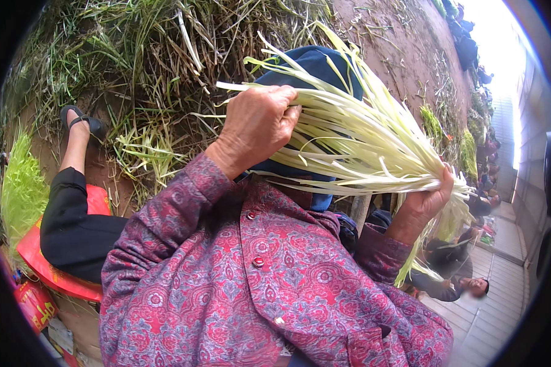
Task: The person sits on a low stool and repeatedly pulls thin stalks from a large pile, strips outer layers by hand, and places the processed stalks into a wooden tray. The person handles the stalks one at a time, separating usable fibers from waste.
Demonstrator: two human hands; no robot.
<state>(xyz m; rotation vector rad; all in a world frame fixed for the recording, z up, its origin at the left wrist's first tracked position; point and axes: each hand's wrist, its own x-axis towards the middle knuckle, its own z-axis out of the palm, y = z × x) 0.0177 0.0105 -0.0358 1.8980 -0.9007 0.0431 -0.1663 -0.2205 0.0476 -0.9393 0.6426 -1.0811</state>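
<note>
Before me is a fanned bundle of long, pale yellow-green leaves with white stalks, resembling blanched chives. My right hand grips the gathered end of this bundle, with short stalk ends sticking out beyond the fingers. On the other side, my left hand is closed on some strands at the spread end; a pale end pokes out to its left. The palm side of my left hand is hidden. Dark blue cloth lies behind the bundle, below both hands.
Cut green and dry stalks cover much of the ground. At left are a seated person's leg in black trousers, a red plastic bag and light green leaves. Another person is at right, beside a ribbed wall.
</note>
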